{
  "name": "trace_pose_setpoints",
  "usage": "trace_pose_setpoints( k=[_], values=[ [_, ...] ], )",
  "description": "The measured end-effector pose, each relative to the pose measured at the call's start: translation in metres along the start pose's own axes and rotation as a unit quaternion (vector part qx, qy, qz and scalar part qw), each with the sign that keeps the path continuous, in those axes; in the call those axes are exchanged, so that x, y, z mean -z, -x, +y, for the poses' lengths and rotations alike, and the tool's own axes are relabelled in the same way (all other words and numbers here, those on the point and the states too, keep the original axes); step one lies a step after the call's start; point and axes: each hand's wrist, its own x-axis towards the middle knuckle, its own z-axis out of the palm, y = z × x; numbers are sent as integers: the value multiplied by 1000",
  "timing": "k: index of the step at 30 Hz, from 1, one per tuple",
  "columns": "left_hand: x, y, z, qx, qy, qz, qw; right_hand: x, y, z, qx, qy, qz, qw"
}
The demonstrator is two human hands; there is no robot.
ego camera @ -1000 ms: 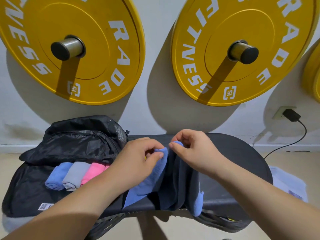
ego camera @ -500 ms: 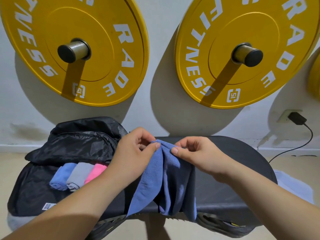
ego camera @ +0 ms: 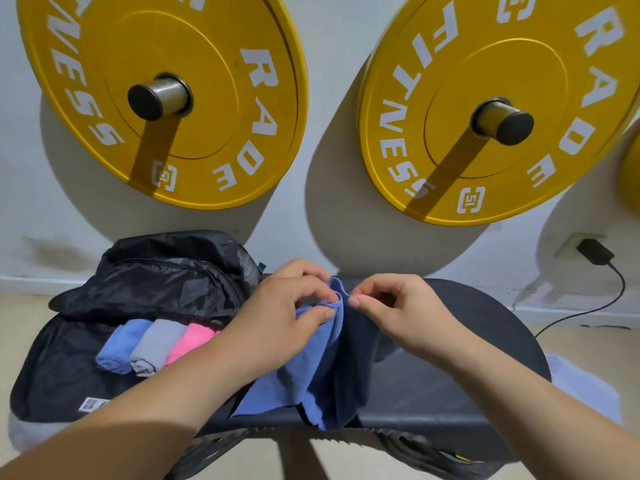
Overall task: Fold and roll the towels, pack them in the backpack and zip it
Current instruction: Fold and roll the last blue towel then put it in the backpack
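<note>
A blue towel (ego camera: pixel 301 372) hangs bunched over the front of the black bench (ego camera: pixel 457 348). My left hand (ego camera: pixel 287 306) pinches its gathered top edge. My right hand (ego camera: pixel 394 306) pinches the same edge just to the right, thumb and forefinger together. A black backpack (ego camera: pixel 145 282) lies open on the bench's left end. Inside it three rolled towels lie side by side: blue (ego camera: pixel 117 344), grey (ego camera: pixel 154 344) and pink (ego camera: pixel 188 341); my left forearm hides the pink roll's right end.
Two yellow weight plates (ego camera: pixel 214 109) (ego camera: pixel 485 133) hang on pegs on the wall behind the bench. A pale towel (ego camera: pixel 581 386) lies on the floor at right. A black charger (ego camera: pixel 594 251) sits in a wall socket, its cable running down.
My hands have drawn closer together, bunching the towel's top edge into folds. The towel hangs narrower than before. The backpack and its rolls have not moved.
</note>
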Motion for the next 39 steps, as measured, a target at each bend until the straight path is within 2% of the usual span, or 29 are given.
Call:
trace_pose_setpoints(
  k=[3, 6, 9, 11, 13, 15, 17, 20, 22, 25, 27, 29, 32, 36, 37, 39],
  values=[
    [-6, -1, 3, -13, 7, -2, 1000, -4, 0, -7, 28, -8, -35, 999],
    [-7, 2, 0, 36, 15, -42, 998, 0, 0, -7, 3, -13, -17, 1000],
    [-7, 3, 1, 64, 5, -28, 998, 1, 1, -3, -20, -6, -40, 999],
    [-6, 1, -1, 66, 14, 7, 998, 1, 1, 5, -51, 4, -62, 997],
    [0, -4, -6, 79, 23, 84, 993, 6, 1, 16, -96, 7, -72, 993],
    [12, -9, -15, 100, 21, 166, 981, 10, 2, 29, -142, -2, -62, 988],
    [25, -10, -26, 117, 0, 210, 971, 13, 4, 38, -173, -27, -35, 984],
    [29, -4, -41, 151, -50, 179, 971, 13, 2, 36, -188, -80, 18, 979],
    [25, -1, -45, 137, -89, 156, 974, 12, -1, 23, -175, -120, 50, 976],
    [27, -4, -39, 93, -108, 192, 971, 5, -5, 1, -154, -146, 73, 975],
    [30, -6, -29, 104, -99, 221, 965, 1, -5, -8, -150, -151, 93, 973],
    [28, -6, -18, 139, -72, 208, 966, -1, -4, -10, -150, -151, 105, 971],
    [16, -2, -8, 172, -55, 163, 970, -9, -3, -10, -156, -176, 81, 969],
    [6, -3, -6, 158, -166, 123, 966, -28, 2, -11, -177, -234, 4, 956],
    [4, -3, -6, 157, -158, 121, 967, -32, 3, -11, -180, -241, -8, 954],
    [-6, -2, -3, 166, -64, 102, 979, -37, 4, -13, -176, -243, -23, 954]
  ],
)
